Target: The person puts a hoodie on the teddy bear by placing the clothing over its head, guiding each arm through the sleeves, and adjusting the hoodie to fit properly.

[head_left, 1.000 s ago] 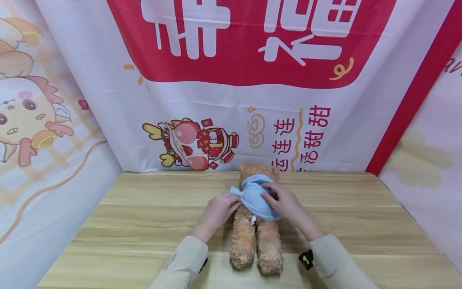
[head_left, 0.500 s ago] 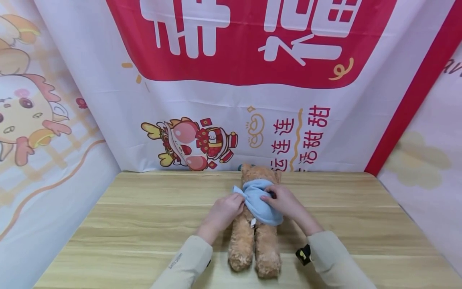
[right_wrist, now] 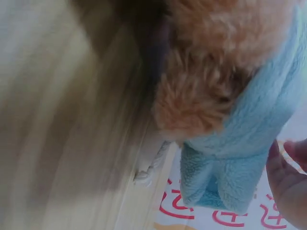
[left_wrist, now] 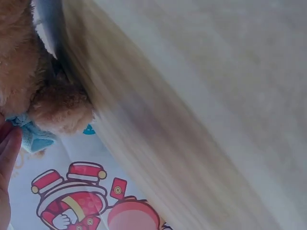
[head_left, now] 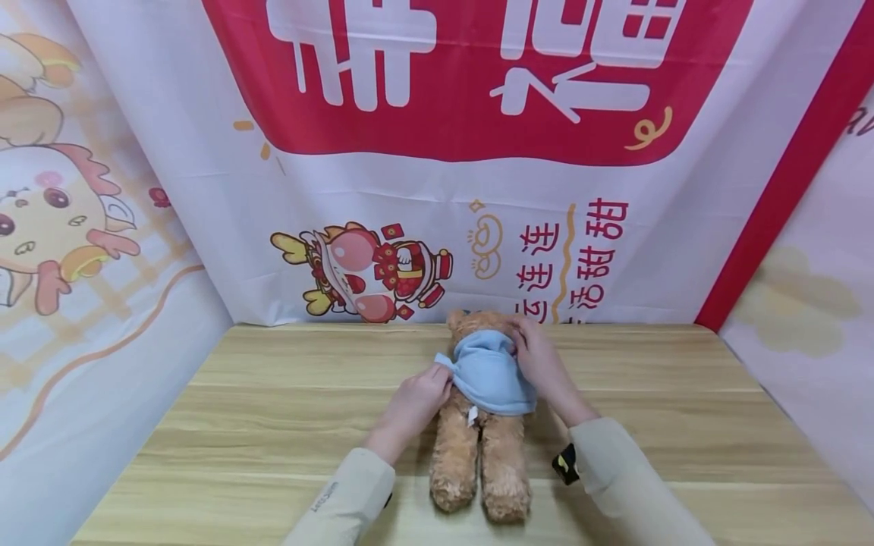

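A brown plush teddy bear (head_left: pixel 455 459) lies on the wooden table with its head toward the back and its legs toward me. Over its torso is a light blue fleece garment (head_left: pixel 495 379), and a small white tag (head_left: pixel 473 415) shows below the hem. My left hand (head_left: pixel 418 398) pinches a narrow end of the garment at the bear's left side; that blue end (left_wrist: pixel 36 139) also shows in the left wrist view. At the upper right, my right hand (head_left: pixel 542 364) touches the garment by the head, thumb and fingers apart. A wide blue sleeve (right_wrist: pixel 235 182) hangs in the right wrist view.
The light wooden table (head_left: pixel 287 425) reaches back to a white and red printed cloth (head_left: pixel 437 182). Printed cloth walls stand at both sides. A knotted white cord (right_wrist: pixel 152 165) hangs beside the sleeve in the right wrist view.
My right hand has let go of the garment's middle and moved up toward the bear's head. The left hand keeps its pinch, and the garment lies flatter over the back.
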The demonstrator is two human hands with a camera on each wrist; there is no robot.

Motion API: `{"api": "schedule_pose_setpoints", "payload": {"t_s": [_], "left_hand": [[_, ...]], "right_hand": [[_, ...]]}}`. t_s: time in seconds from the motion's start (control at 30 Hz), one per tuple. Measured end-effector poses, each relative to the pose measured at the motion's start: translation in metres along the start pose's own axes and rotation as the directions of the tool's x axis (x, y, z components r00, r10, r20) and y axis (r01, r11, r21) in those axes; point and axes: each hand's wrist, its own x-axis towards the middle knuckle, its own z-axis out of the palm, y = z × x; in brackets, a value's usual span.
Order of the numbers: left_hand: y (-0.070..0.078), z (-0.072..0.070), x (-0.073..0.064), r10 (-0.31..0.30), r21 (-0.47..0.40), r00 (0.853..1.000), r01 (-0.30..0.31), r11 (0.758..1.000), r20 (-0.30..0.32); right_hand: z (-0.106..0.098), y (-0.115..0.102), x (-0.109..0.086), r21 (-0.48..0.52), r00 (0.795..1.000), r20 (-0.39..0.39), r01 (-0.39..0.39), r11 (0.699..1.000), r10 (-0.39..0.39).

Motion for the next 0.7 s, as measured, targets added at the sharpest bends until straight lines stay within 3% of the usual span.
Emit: {"api": "schedule_pose_setpoints", "payload": {"t_s": [0.2, 0.4, 0.53, 0.7], "left_hand": [[0.001, -0.002, 0.000, -0.003, -0.044, 1.000, 0.004, 0.999, 0.008], [0.003, -0.003, 0.002, 0.019, 0.042, 1.000, -0.019, 0.999, 0.012], [0.003, -0.003, 0.005, 0.076, 0.072, 0.997, -0.075, 0.995, -0.009], [0.003, -0.003, 0.006, 0.106, 0.031, 0.994, -0.105, 0.994, -0.027]], "right_hand": [[0.002, 0.002, 0.011, -0.169, 0.998, 0.055, 0.044, 0.985, -0.035], [0.005, 0.010, 0.013, -0.337, 0.999, 0.032, 0.051, 0.940, -0.042], [0.004, 0.010, 0.013, -0.354, 1.000, 0.012, 0.006, 0.935, -0.002], [0.004, 0.011, 0.014, -0.350, 1.000, 0.017, 0.008, 0.937, -0.003]]}}
